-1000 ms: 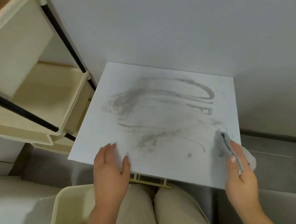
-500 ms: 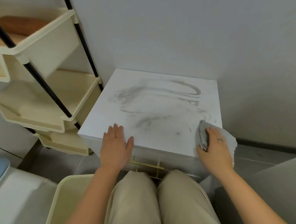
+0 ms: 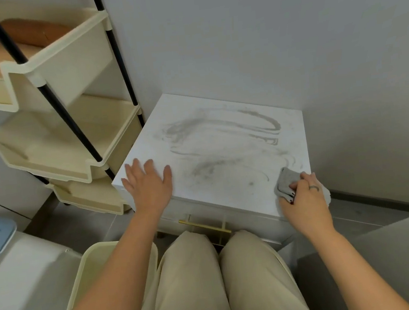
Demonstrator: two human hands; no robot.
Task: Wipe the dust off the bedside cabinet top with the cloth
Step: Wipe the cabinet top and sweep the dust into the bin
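Dusty white cabinet top [image 3: 224,157], cloth [image 3: 285,181] at corner.

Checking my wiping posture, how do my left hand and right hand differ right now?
The left hand lies flat and open with fingers spread, holding nothing; the right hand is curled in a grip on the grey cloth. The left is at the cabinet top's near left corner, the right at its near right. Both rest on it.
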